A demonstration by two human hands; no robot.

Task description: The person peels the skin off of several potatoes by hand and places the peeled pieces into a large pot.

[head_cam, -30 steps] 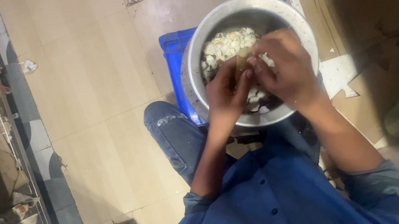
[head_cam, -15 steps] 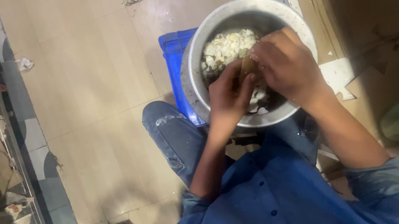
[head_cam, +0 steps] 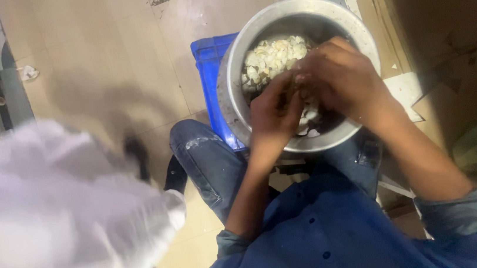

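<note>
Both hands, left hand (head_cam: 274,109) and right hand (head_cam: 339,79), pinch one small brownish piece (head_cam: 299,89) over the metal pot (head_cam: 236,110); pale peeled pieces (head_cam: 272,59) lie beyond. I judge it could slip from fingertips. Blurred white cloth (head_cam: 52,218) covers my lower left; the piece's kind is unclear.
</note>
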